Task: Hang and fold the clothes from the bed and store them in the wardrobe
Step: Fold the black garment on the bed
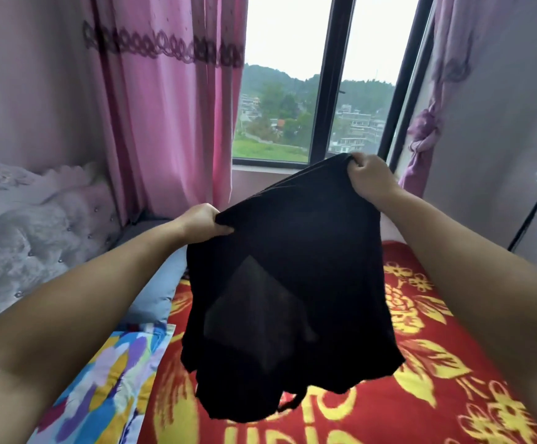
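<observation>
Two hands, left hand (201,224), right hand (368,176), gripping black garment (292,283)

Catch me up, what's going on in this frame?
A person holds a thin black fabric garment up over the bed, spread between both hands. The left hand has a grip on one top corner, the right hand on the other, held higher. The garment hangs free above the red blanket with yellow flowers. It is neither folded nor hung yet.
</observation>
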Action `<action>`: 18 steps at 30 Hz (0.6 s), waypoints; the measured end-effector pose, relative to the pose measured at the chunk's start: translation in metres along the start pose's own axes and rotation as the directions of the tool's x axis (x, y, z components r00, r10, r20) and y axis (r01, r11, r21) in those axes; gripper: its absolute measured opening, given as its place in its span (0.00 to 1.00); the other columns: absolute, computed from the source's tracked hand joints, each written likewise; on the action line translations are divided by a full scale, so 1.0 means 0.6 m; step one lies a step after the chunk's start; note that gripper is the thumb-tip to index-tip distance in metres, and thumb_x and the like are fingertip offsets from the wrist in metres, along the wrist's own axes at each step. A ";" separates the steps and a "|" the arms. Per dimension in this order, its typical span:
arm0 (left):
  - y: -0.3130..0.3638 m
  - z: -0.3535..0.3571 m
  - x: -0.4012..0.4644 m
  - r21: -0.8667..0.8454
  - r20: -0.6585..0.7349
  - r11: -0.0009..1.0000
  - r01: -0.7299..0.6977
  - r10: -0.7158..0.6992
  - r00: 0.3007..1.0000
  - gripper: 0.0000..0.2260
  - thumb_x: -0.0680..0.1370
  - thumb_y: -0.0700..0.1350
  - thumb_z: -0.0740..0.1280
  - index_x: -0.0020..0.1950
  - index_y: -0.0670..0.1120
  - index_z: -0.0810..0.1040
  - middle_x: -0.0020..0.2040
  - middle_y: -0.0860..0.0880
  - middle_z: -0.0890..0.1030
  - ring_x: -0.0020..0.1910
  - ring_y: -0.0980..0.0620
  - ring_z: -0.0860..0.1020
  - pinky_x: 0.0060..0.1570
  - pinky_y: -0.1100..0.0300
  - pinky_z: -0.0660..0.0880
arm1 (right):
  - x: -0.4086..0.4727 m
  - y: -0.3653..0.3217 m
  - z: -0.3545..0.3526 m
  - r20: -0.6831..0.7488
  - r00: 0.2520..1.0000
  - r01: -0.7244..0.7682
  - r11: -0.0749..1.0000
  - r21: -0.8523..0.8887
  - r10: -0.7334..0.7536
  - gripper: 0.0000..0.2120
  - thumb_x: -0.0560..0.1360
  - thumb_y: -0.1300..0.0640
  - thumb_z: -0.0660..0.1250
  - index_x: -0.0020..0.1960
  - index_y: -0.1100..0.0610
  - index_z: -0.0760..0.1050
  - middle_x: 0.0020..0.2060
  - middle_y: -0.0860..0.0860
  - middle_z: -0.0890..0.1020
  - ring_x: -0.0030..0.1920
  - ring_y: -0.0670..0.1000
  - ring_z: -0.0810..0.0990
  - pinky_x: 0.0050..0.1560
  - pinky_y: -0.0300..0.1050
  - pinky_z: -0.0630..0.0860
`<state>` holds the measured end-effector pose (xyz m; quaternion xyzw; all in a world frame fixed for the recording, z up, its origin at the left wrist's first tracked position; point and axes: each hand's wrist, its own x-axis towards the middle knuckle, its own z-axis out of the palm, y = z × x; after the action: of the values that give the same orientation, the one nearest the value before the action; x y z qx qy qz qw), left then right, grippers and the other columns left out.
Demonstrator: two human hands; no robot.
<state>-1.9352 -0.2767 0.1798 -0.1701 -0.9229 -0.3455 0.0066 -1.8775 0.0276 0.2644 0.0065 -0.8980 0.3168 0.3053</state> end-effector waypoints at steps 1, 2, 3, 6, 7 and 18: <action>-0.010 -0.005 0.003 0.017 -0.064 1.000 0.012 -0.011 0.998 0.15 0.74 0.48 0.72 0.28 0.49 0.76 0.24 0.56 0.74 0.27 0.56 0.73 0.29 0.64 0.67 | -0.002 -0.004 0.001 0.004 1.000 0.000 1.000 -0.011 0.000 0.15 0.79 0.62 0.55 0.57 0.60 0.78 0.44 0.52 0.78 0.46 0.52 0.75 0.42 0.37 0.65; -0.021 -0.009 0.006 0.022 -0.107 0.999 0.032 -0.029 0.994 0.18 0.74 0.49 0.71 0.26 0.49 0.73 0.22 0.57 0.71 0.25 0.57 0.70 0.27 0.64 0.64 | -0.003 -0.007 0.000 0.000 1.000 -0.005 1.000 -0.018 0.005 0.15 0.79 0.62 0.55 0.57 0.60 0.78 0.45 0.54 0.79 0.46 0.53 0.76 0.42 0.38 0.65; -0.032 -0.011 0.008 0.022 -0.133 0.998 0.053 -0.049 0.990 0.20 0.75 0.50 0.71 0.24 0.48 0.71 0.20 0.57 0.68 0.23 0.57 0.67 0.25 0.63 0.63 | -0.003 -0.009 -0.002 -0.010 1.000 -0.016 1.000 -0.018 0.016 0.15 0.79 0.63 0.54 0.58 0.61 0.78 0.48 0.56 0.81 0.48 0.55 0.77 0.45 0.40 0.67; -0.063 -0.016 0.013 0.029 -0.150 0.995 0.091 -0.085 0.985 0.26 0.76 0.54 0.69 0.23 0.47 0.63 0.19 0.54 0.62 0.22 0.52 0.61 0.26 0.60 0.59 | 0.001 -0.006 -0.017 -0.080 0.994 -0.077 0.997 0.012 0.078 0.16 0.79 0.62 0.54 0.60 0.63 0.77 0.54 0.61 0.81 0.55 0.61 0.78 0.54 0.47 0.72; -0.075 -0.016 0.014 0.037 -0.155 0.994 0.107 -0.100 0.983 0.25 0.76 0.55 0.68 0.24 0.47 0.62 0.21 0.53 0.62 0.24 0.50 0.61 0.28 0.59 0.58 | 0.002 -0.004 -0.024 -0.120 0.988 -0.097 0.995 -0.004 0.096 0.16 0.80 0.62 0.54 0.61 0.63 0.76 0.55 0.62 0.80 0.57 0.61 0.77 0.55 0.46 0.71; -0.031 0.041 0.036 -0.174 -0.307 0.980 -0.097 0.039 0.951 0.21 0.80 0.51 0.62 0.29 0.47 0.68 0.24 0.54 0.67 0.24 0.56 0.66 0.26 0.58 0.61 | -0.007 0.095 -0.099 -0.262 0.931 -0.317 0.920 -0.232 0.255 0.15 0.78 0.62 0.56 0.59 0.63 0.77 0.57 0.65 0.79 0.58 0.65 0.75 0.57 0.50 0.70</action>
<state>-1.9587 -0.2672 0.1520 -0.1472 -0.8680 -0.4521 0.1434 -1.8538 0.1066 0.2662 -0.2036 -0.8830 0.2316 0.3539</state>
